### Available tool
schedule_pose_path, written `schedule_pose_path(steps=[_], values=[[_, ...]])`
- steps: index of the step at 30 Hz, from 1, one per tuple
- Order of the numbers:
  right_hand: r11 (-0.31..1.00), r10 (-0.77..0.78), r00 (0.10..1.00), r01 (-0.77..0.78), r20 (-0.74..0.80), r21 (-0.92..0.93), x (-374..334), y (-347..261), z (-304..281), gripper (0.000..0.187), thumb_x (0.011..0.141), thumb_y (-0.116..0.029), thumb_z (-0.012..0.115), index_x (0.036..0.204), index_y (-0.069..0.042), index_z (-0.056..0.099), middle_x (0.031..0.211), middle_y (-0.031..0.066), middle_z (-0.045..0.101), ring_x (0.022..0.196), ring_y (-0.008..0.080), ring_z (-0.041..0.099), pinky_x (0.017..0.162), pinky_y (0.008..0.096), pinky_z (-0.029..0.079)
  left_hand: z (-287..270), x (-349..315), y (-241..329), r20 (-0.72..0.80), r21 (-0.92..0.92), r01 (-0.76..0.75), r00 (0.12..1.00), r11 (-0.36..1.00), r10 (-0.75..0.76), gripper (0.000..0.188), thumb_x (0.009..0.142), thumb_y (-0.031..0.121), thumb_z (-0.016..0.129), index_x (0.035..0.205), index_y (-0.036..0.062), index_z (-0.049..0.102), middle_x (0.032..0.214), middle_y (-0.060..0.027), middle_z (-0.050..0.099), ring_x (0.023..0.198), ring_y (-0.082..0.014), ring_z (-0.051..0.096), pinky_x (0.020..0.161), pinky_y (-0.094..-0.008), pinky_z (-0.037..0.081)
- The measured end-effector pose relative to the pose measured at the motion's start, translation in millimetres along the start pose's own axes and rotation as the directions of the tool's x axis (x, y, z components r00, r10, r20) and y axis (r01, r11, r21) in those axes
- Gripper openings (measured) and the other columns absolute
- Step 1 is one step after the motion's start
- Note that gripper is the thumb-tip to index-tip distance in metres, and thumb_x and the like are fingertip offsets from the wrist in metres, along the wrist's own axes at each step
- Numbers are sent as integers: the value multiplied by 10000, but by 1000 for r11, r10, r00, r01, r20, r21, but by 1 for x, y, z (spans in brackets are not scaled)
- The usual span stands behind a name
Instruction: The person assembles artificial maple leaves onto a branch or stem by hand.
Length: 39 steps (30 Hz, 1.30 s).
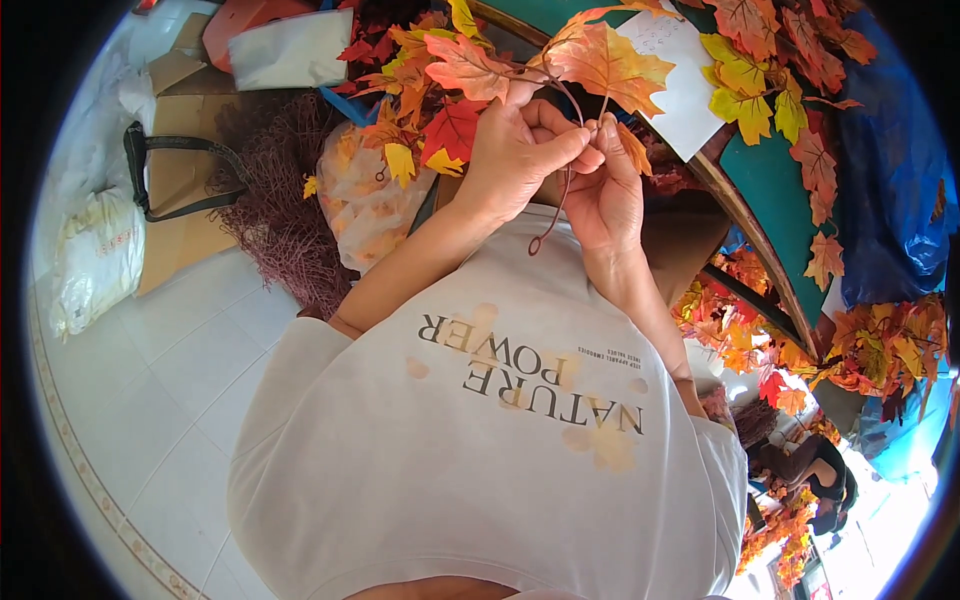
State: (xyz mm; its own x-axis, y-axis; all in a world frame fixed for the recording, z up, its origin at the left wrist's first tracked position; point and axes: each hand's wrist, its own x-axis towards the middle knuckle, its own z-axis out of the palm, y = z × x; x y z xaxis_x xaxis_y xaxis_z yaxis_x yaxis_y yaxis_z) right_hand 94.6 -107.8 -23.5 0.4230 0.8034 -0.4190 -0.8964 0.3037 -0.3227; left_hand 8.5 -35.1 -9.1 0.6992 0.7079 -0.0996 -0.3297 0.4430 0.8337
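Note:
My left hand (510,150) is closed, its thumb and fingers pinched on the thin brown stem of an artificial maple-leaf garland. Pressed up beside it, my right hand (612,185) pinches a leaf stem between thumb and fingertips. A large orange-yellow maple leaf (615,72) stands just above both hands. From between them hangs the bare end of the brown vine stem (566,190), finishing in a small curl. Red, orange and yellow leaves (455,130) spread out past my left hand. The exact joining point is covered by my fingers.
A green-topped table (760,190) with a wooden edge carries a white paper sheet (680,80) and more leaf garlands (745,85). On the left are a bag of leaves (365,195), tangled brown stems (285,215) and cardboard (190,190). Another person (825,470) is at the lower right.

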Motion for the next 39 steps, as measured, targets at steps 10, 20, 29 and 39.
schedule_pose_path(steps=[10, 20, 29, 39], values=[[1000, 6, 989, -2, 149, -29, 5, 1, -19, 107, 895, -167, 571, 972, -93, 577, 894, -8, 615, 788, 77, 564, 770, 231, 476, 1, 1, 0, -12, 17, 3, 1000, 1000, -3, 551, 803, -52, 593, 1286, 0, 333, 773, -82, 575, 686, -160, 639, 651, -276, 557], [959, -196, 976, 211, 95, -189, 0, 5, -6, 105, 882, -116, 595, 922, -21, 613, 794, 13, 593, 669, 73, 514, 632, 212, 462, -2, 3, -5, 3, 13, -35, 999, 999, 35, 567, 820, -40, 587, 1318, -6, 320, 759, -65, 573, 677, -138, 618, 646, -261, 541], [933, -241, 961, 268, 135, -240, 0, 8, -9, 125, 898, -130, 576, 882, -8, 598, 782, 12, 571, 666, 74, 491, 642, 224, 453, -5, 4, -6, 75, 2, -78, 994, 997, 78, 594, 812, -48, 591, 1332, -17, 308, 774, -73, 563, 683, -140, 611, 649, -250, 534], [932, -242, 929, 303, 278, -199, 0, 9, -13, 133, 930, -145, 517, 934, -33, 588, 874, 27, 595, 742, 71, 502, 705, 211, 446, -13, 8, -6, 121, 45, -79, 990, 996, 73, 597, 812, -37, 611, 1328, -43, 310, 795, -78, 561, 705, -150, 637, 673, -228, 532]])
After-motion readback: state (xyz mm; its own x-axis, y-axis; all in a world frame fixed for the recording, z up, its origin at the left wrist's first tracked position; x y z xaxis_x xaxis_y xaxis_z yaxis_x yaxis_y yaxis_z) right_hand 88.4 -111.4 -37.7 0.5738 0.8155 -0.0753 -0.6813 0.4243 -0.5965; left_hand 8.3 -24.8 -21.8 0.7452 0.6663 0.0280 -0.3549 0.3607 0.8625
